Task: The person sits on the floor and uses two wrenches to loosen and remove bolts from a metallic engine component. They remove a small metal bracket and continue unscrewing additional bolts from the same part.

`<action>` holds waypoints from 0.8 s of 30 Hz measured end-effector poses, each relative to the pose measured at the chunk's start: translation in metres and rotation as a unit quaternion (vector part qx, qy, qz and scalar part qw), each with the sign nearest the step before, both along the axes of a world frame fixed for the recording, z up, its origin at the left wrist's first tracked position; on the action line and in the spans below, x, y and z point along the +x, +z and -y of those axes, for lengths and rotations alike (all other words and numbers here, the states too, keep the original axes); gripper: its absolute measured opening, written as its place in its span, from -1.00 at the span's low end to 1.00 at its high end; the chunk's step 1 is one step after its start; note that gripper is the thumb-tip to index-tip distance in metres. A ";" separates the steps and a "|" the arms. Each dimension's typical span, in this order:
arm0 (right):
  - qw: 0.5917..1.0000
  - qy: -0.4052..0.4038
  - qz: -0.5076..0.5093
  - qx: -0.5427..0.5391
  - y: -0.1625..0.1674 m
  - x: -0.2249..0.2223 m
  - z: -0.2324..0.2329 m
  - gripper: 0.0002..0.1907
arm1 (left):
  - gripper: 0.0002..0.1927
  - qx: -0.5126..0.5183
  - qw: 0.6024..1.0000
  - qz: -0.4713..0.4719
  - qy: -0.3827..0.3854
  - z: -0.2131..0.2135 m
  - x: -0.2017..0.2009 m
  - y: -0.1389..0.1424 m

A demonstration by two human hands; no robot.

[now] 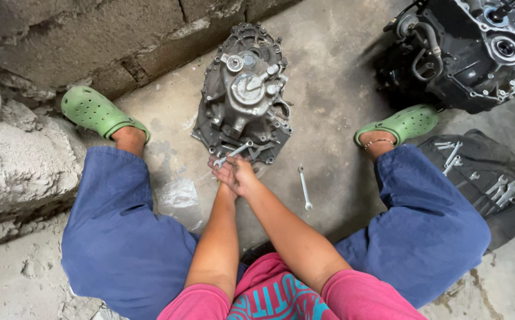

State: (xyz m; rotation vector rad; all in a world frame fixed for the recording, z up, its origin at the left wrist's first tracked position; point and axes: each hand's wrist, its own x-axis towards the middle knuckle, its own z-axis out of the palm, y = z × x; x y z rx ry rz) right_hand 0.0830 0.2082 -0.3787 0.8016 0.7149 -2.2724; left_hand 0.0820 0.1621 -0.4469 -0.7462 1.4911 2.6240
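A grey metal gearbox housing point(242, 95) lies flat on the concrete floor between my feet. Both hands meet at its near edge. My right hand point(244, 173) grips a small silver wrench point(232, 154) whose head points at the housing's near rim. My left hand point(225, 175) sits under and against the right one, its fingers curled around the same wrench; the two overlap, so the exact grip is partly hidden. A second silver wrench point(305, 187) lies loose on the floor just right of my hands.
A black engine block point(470, 53) stands at the upper right. A dark tool roll point(488, 178) with several wrenches lies right of my right leg. A rough block wall point(62, 41) runs along the left. A crumpled clear plastic bag point(180, 198) lies by my left leg.
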 end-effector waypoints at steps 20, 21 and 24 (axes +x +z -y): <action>0.994 -0.082 0.042 -0.061 -0.002 -0.033 0.028 -0.70 | -0.34 0.029 0.998 -0.034 0.049 -0.003 0.003 0.006; 0.994 -0.083 0.046 -0.050 -0.002 -0.033 0.029 -0.67 | -0.36 0.092 0.995 -0.018 0.038 -0.002 0.004 0.005; 0.993 -0.092 0.038 -0.065 -0.006 -0.032 0.029 -0.59 | -0.39 0.225 0.973 0.027 -0.031 0.000 0.006 0.003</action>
